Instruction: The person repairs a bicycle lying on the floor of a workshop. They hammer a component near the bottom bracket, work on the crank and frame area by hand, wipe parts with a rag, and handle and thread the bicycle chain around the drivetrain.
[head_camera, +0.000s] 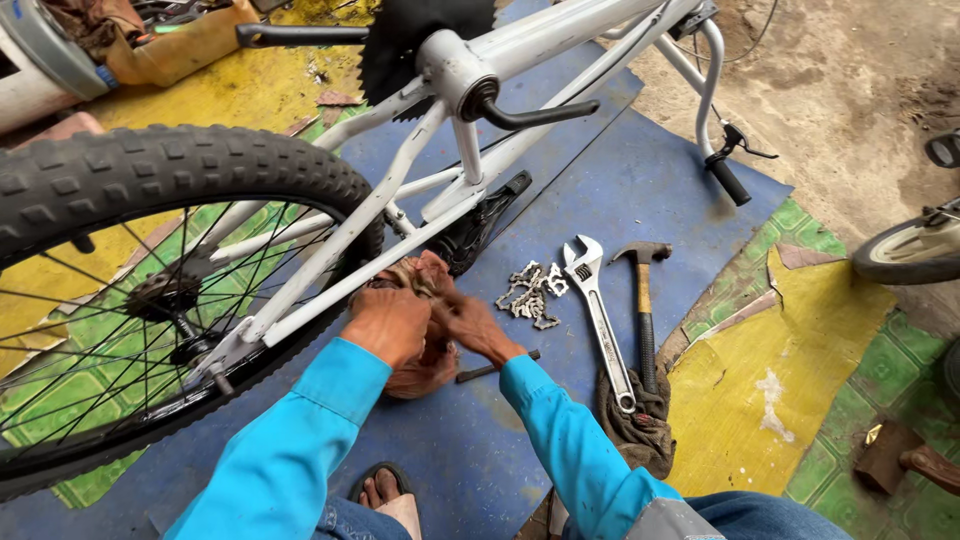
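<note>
An upside-down white bicycle frame lies across a blue mat, its knobby rear wheel at the left. My left hand and my right hand are closed together on a brownish rag just below the frame's chainstay. A loose chain lies in a heap right of my hands. Beside the chain lie an adjustable wrench and a claw hammer. Both sleeves are bright blue.
A thin dark rod lies under my right wrist. A dirty cloth sits beneath the wrench and hammer handles. The handlebar grip rests at the mat's far edge. Another wheel shows at the right, my sandalled foot below.
</note>
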